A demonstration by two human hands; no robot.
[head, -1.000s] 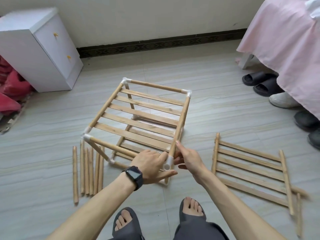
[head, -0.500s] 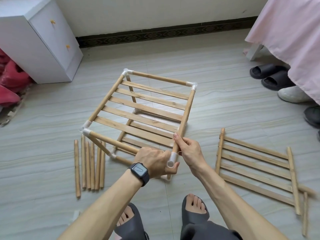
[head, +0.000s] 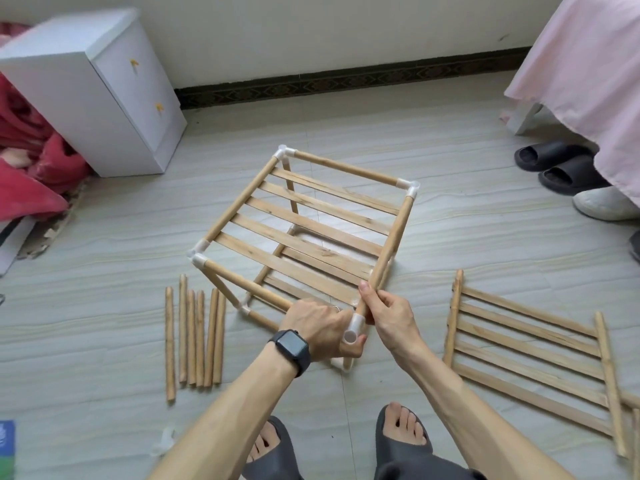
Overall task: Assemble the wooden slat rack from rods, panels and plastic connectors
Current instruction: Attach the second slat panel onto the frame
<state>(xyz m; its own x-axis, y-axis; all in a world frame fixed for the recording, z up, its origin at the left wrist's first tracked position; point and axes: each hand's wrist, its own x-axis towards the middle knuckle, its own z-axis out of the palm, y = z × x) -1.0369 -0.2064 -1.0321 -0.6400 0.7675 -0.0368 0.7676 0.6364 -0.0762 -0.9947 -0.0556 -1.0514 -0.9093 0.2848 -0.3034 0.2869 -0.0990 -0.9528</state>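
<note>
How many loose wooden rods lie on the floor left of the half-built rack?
6 loose round wooden rods, in a row on the floor left of the wooden slat rack: one slightly apart, five close together. Others may be hidden at right.

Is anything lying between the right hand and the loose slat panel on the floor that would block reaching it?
Nothing visible does. The left hand and right hand grip the rack frame at its near corner; only bare floor shows between the right hand and the slat panel.

The rack [head: 304,223] is matt pale wood with smooth white plastic connectors [head: 354,332]; the floor [head: 450,161] has a slight sheen.
</note>
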